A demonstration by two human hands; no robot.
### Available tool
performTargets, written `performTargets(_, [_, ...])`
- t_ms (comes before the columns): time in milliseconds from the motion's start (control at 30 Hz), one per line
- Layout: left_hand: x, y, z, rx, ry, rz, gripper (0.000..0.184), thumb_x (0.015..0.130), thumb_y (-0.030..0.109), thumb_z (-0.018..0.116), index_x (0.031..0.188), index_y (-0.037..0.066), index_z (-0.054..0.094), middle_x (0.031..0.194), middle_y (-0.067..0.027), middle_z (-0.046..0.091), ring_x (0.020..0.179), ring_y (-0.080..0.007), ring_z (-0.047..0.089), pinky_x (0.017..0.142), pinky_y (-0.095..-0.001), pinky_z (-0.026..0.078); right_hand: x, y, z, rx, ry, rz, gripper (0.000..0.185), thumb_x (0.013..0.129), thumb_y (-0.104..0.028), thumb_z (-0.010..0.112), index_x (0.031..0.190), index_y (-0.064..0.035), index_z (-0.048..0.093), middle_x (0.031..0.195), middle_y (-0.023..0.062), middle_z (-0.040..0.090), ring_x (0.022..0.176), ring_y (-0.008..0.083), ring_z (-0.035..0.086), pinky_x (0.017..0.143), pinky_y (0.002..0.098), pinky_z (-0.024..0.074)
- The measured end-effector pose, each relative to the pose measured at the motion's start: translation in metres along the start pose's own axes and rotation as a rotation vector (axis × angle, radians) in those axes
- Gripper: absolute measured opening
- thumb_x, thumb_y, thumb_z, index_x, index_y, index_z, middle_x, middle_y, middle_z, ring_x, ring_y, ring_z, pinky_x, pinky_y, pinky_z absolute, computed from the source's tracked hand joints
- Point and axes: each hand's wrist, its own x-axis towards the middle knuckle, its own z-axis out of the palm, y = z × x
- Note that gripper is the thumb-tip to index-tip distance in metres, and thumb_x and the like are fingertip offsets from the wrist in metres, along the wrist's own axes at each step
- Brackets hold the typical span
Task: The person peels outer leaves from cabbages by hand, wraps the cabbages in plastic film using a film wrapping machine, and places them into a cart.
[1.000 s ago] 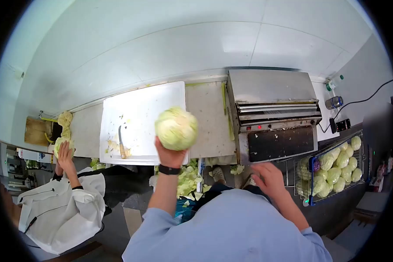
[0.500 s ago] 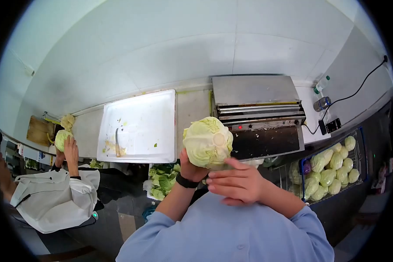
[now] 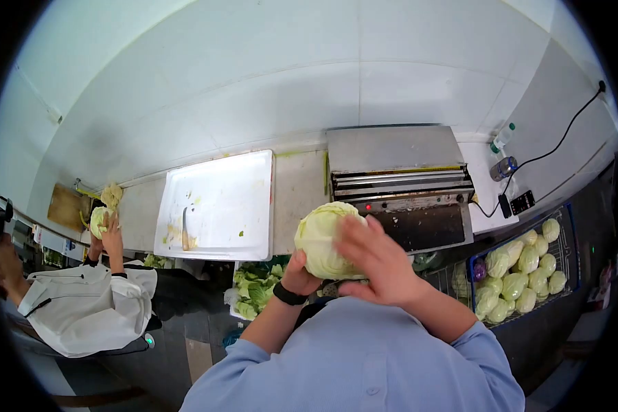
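Observation:
A pale green cabbage [image 3: 318, 240] is held up in front of my chest, over the front edge of the counter. My left hand [image 3: 300, 276], with a black band at the wrist, grips it from the lower left. Across the cabbage's right side lies my right hand [image 3: 380, 262], its fingers stretched out and slightly blurred; whether they touch the leaves I cannot tell. They cover part of the cabbage's face. Behind the cabbage stands a metal wrapping machine [image 3: 398, 182] with a red light. To the left, a knife [image 3: 185, 230] lies in a white tray [image 3: 270, 206].
A crate [image 3: 573, 261] of wrapped cabbages sits at the right. Loose leaves [image 3: 254, 288] fill a container below the counter. At far left a co-worker [image 3: 93, 309] handles another cabbage [image 3: 99, 220]. A bottle [image 3: 502, 137], a can [image 3: 503, 167] and a black cable [image 3: 563, 145] are at the right.
My right hand has moved up from the cabbage's lower right across its front. The cabbage has turned, so its stem end no longer shows. My left hand still holds it.

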Motion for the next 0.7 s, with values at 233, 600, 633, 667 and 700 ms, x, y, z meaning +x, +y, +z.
performTargets(233, [0.007,0.007,-0.001,0.082,-0.081,-0.017,0.113,0.070,0.055,0.085,0.154,0.007,0.026,0.150,-0.0132,0.044,0.135,-0.0273,0.049,0.111,-0.0432,0.044,-0.015,0.011,0.004,0.147,0.125,-0.012,0.035,0.086,-0.029,0.072,0.112,-0.0053,0.068,0.125,0.0158,0.064,0.113,0.0392,0.064,0.100,0.0494,0.0511])
performTargets(600, [0.021,0.016,-0.011,0.168,-0.115,0.018,0.124,0.062,0.052,0.092,0.155,0.009,0.023,0.152,-0.0144,0.040,0.140,-0.0289,0.043,0.114,-0.0446,0.039,-0.017,0.016,0.006,0.155,0.133,0.172,0.052,0.094,-0.037,0.064,0.131,-0.0014,0.061,0.145,0.0211,0.051,0.136,0.0432,0.047,0.108,0.0512,0.0424])
performTargets(633, [0.024,0.017,-0.008,0.186,-0.121,0.035,0.125,0.062,0.051,0.093,0.156,0.009,0.022,0.152,-0.0145,0.040,0.140,-0.0291,0.043,0.114,-0.0447,0.039,-0.014,0.015,0.004,0.054,0.077,0.178,0.052,0.093,-0.037,0.064,0.132,-0.0016,0.061,0.144,0.0205,0.052,0.135,0.0421,0.048,0.108,0.0511,0.0425])
performTargets(667, [0.025,0.018,-0.009,0.187,-0.133,0.025,0.125,0.061,0.049,0.094,0.156,0.009,0.023,0.153,-0.0143,0.040,0.140,-0.0289,0.043,0.114,-0.0448,0.039,-0.009,0.012,0.002,-0.045,0.019,0.185,0.053,0.092,-0.037,0.065,0.132,-0.0018,0.061,0.144,0.0198,0.052,0.135,0.0410,0.048,0.108,0.0510,0.0425])
performTargets(700, [0.026,0.018,-0.010,0.188,-0.145,0.015,0.125,0.061,0.048,0.094,0.155,0.009,0.023,0.153,-0.0141,0.040,0.140,-0.0287,0.043,0.114,-0.0448,0.039,-0.006,0.011,0.000,-0.144,-0.041,0.192,0.054,0.091,-0.037,0.065,0.132,-0.0021,0.061,0.144,0.0191,0.052,0.135,0.0400,0.048,0.108,0.0509,0.0426])
